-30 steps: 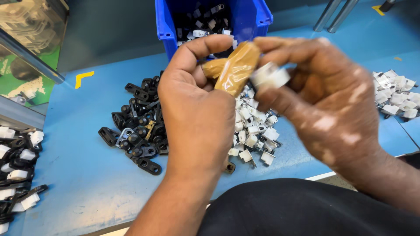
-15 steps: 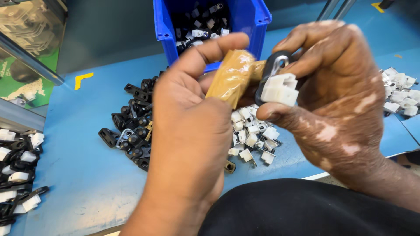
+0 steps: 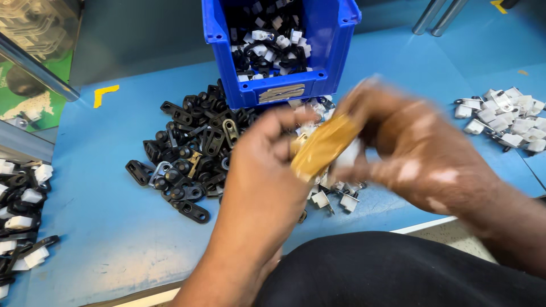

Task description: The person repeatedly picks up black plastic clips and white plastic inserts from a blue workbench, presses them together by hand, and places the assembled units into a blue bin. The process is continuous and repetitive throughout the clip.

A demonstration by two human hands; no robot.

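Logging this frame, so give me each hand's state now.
Left hand: closed on the tan taped tool.
Right hand: motion-blurred at the tool's far end; cannot tell what its fingers grip.

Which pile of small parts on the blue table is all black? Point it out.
The black pile, left of the blue bin and beside the left hand. The far-right pile is white; the left-edge cluster mixes black and white.

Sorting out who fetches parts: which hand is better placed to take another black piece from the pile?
Probably left: the left hand hovers beside the black pile, while the right hand sits farther right.
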